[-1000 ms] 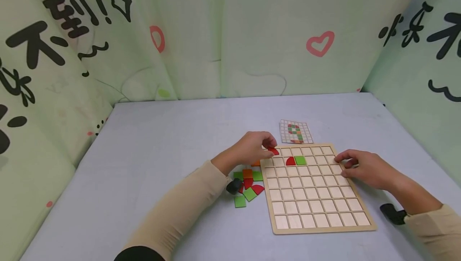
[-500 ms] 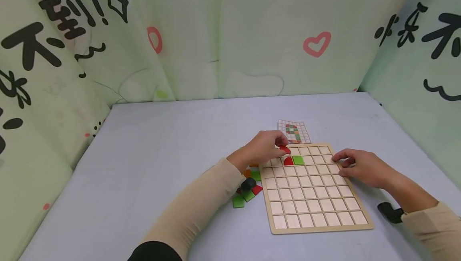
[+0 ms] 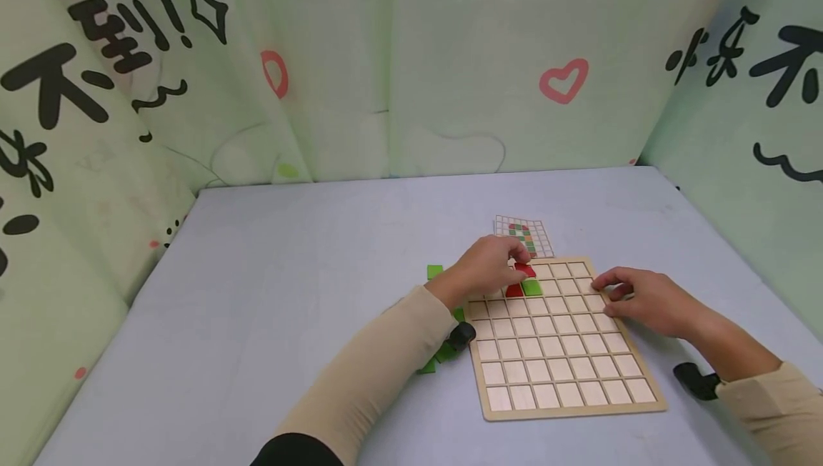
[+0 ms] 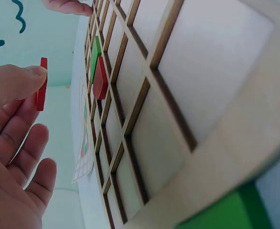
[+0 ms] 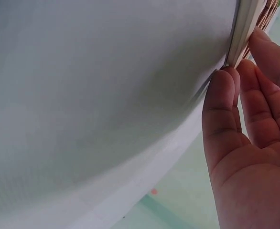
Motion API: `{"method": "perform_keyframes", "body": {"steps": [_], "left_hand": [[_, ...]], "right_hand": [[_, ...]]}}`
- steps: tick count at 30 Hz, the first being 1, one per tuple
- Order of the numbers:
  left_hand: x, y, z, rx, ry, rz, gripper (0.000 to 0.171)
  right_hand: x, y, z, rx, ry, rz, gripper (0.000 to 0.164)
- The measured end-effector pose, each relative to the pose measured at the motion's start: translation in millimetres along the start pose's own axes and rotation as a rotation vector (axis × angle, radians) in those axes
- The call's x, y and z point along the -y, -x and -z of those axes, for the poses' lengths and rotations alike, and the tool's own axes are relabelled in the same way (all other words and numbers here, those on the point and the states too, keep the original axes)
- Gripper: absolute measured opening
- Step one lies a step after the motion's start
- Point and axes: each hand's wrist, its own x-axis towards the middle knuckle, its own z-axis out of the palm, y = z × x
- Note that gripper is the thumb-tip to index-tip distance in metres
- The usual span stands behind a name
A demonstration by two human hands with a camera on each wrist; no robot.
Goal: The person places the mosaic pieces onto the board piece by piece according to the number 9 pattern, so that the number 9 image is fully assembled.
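My left hand pinches a red quarter-round tile between thumb and index finger, over the far row of a wooden grid board. In the left wrist view the tile stands on edge, apart from the board, with the other fingers loosely bent. Just nearer on the board, a red tile and a green square tile lie side by side in their cells. At the board's right edge my right hand grips the frame, thumb on top and fingers against its side.
A small pattern card lies beyond the board, partly covered by my left hand. Left of the board are loose tiles, including a green one; my left forearm hides several. Printed curtains stand behind the white table.
My left hand has carried the red tile rightward along the board's far row, to beyond the red and green tiles. The right hand keeps its hold on the frame.
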Motion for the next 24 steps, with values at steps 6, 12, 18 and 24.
{"method": "perform_keyframes", "body": {"steps": [6,12,18,24], "left_hand": [[-3.2,-6.2,-5.9,0.012,-0.05,-0.002,0.026],[-7.2,-11.9,-10.3,0.02,-0.116,-0.011,0.022],[-11.0,-14.7,-14.4,0.014,-0.131,-0.013,0.02],[-13.9,-17.4,-19.4,0.01,-0.148,-0.041,0.018]], "right_hand": [[0.2,0.4,-0.3,0.001,0.004,0.004,0.034],[-0.6,0.7,0.0,0.001,0.008,0.013,0.034],[-0.9,0.9,0.1,0.001,0.005,0.02,0.033],[-0.6,1.1,0.6,0.001,0.007,0.027,0.033]]}}
